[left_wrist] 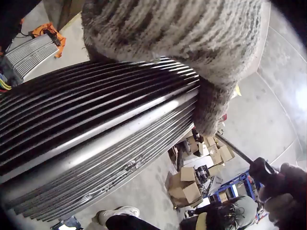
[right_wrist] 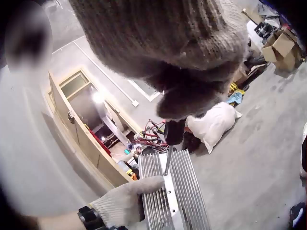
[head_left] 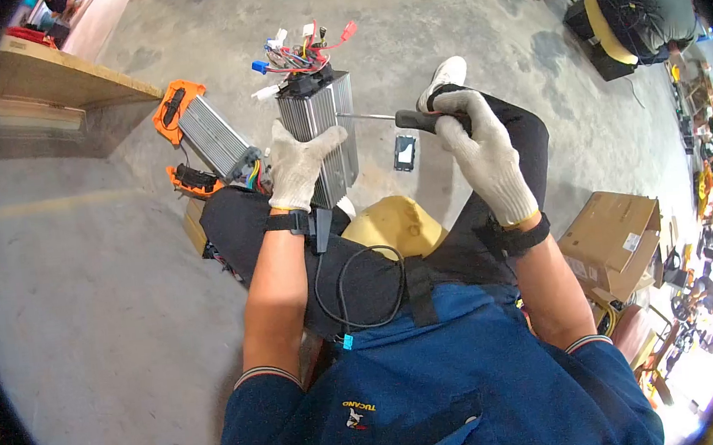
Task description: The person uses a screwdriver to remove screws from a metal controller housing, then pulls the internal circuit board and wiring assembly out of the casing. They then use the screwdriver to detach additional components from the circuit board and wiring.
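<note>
My gloved left hand (head_left: 297, 172) grips a finned metal controller box (head_left: 304, 113) standing in front of the left knee, its thumb stretched across one side. Coloured wires with plugs (head_left: 307, 50) stick out of the box's far end. In the gloved right hand (head_left: 488, 156) is a screwdriver (head_left: 420, 120), held by its dark handle. Its shaft runs level to the side of the box; in the right wrist view the tip meets a pale strip (right_wrist: 171, 199) with holes between the fins. Left of the box lies a second finned controller (head_left: 218, 139) with orange end pieces (head_left: 169, 112).
A small dark item with a white face (head_left: 404, 154) lies on the floor between the feet. A yellow seat (head_left: 395, 226) shows between the legs, and a black cable (head_left: 345, 300) loops over the lap. Cardboard box (head_left: 611, 244) at right; wooden panel (head_left: 64, 74) at left; another person (head_left: 651, 6) far right.
</note>
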The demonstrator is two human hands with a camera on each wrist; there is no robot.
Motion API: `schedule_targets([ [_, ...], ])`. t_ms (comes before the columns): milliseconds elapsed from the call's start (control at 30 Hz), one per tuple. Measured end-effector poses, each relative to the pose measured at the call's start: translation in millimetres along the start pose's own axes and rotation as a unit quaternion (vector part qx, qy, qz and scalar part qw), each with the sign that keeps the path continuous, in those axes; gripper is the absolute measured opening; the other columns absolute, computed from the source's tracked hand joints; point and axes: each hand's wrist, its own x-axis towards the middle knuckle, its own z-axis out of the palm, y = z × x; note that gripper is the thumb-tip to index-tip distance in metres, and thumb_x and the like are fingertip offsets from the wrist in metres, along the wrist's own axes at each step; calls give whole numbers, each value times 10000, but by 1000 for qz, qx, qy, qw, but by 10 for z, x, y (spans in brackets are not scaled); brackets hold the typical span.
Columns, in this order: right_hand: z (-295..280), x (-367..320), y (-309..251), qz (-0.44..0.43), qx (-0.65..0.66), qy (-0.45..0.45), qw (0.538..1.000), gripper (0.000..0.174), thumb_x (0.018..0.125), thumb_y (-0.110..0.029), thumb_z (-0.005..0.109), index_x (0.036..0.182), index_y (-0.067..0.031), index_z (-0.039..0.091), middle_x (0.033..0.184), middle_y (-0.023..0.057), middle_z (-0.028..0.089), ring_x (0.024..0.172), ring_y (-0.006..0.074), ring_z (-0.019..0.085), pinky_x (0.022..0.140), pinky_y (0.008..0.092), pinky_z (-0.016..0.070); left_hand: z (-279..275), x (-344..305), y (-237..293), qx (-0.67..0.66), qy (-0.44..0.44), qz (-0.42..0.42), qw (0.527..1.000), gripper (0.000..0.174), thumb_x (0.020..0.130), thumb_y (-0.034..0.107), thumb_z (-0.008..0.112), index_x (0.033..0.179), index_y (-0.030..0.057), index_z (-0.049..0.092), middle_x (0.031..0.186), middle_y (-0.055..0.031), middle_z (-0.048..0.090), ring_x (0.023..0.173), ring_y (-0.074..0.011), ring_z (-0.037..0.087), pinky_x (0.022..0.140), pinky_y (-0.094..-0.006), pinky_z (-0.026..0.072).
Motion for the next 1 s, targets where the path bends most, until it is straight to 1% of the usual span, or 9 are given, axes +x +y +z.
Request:
schedule_targets([
  [33, 22, 2, 82, -118, -37, 36, 992, 432, 1040, -250, 714, 1367, 17, 621, 1093, 161, 730, 970, 247, 733, 917, 362, 584, 6, -15, 23, 0, 1, -1, 1000, 731, 702, 282, 1011, 1208, -52, 602, 1040, -172, 794, 863, -245, 771, 804, -390, 635],
  [167, 68, 1, 120, -140, -36, 56, 988, 410, 1042, -238, 705, 1363, 7, 636, 1070, 135, 726, 969, 229, 718, 939, 358, 579, -1, -33, 76, 67, 13, -14, 998, 638, 759, 213, 963, 1229, -67, 635, 1053, -153, 786, 899, -227, 758, 840, -372, 619],
  [233, 76, 25, 28, 87, 55, 40, 994, 426, 980, -163, 713, 1371, -9, 640, 1132, 111, 724, 1063, 210, 699, 999, 349, 559, -2, -30, 69, 76, 13, -16, 997, 643, 759, 214, 962, 1233, -67, 630, 1053, -156, 786, 900, -229, 759, 841, -374, 619],
  [367, -35, -29, -48, 133, 120, -40, 983, 460, 979, -183, 728, 1393, -11, 621, 1165, 126, 730, 1099, 220, 700, 1027, 360, 552, -16, -27, 75, 67, 13, -15, 998, 712, 725, 265, 985, 1232, -63, 607, 1056, -175, 790, 894, -254, 768, 834, -390, 625],
  [433, 27, -35, 161, -109, -27, 44, 993, 409, 1083, -281, 668, 1385, -9, 622, 1054, 106, 731, 912, 181, 717, 864, 344, 599, 3, -47, 107, 76, 10, -16, 997, 681, 756, 230, 964, 1258, -70, 616, 1068, -164, 787, 900, -239, 761, 842, -380, 622],
  [567, 116, -30, 99, -140, -41, 94, 985, 373, 1092, -270, 649, 1354, -4, 637, 1007, 99, 722, 835, 154, 697, 802, 321, 595, -1, -59, 142, 87, 19, -5, 996, 693, 746, 245, 967, 1258, -67, 621, 1065, -161, 786, 899, -235, 759, 844, -375, 620],
  [633, 25, -59, -222, 149, 162, -7, 976, 363, 1049, -202, 682, 1346, 1, 643, 1114, 57, 677, 1010, 112, 629, 952, 284, 527, 0, -57, 141, 83, 14, 4, 996, 694, 742, 246, 970, 1258, -64, 623, 1067, -161, 786, 903, -235, 760, 846, -375, 620],
  [867, 79, -50, 226, -89, 37, 39, 995, 359, 1083, -266, 663, 1341, -17, 649, 1128, 46, 667, 892, 109, 659, 818, 290, 571, -2, -28, 42, 65, 14, -5, 998, 678, 749, 220, 961, 1256, -71, 618, 1077, -159, 782, 919, -229, 756, 855, -362, 614],
  [1000, 25, -69, -110, 147, 141, 19, 979, 379, 995, -196, 709, 1310, 10, 664, 1093, 120, 732, 968, 194, 712, 905, 328, 570, 4, 0, 57, 68, 20, -2, 997, 732, 691, 293, 995, 1195, -58, 597, 1052, -194, 791, 888, -271, 770, 836, -401, 624],
])
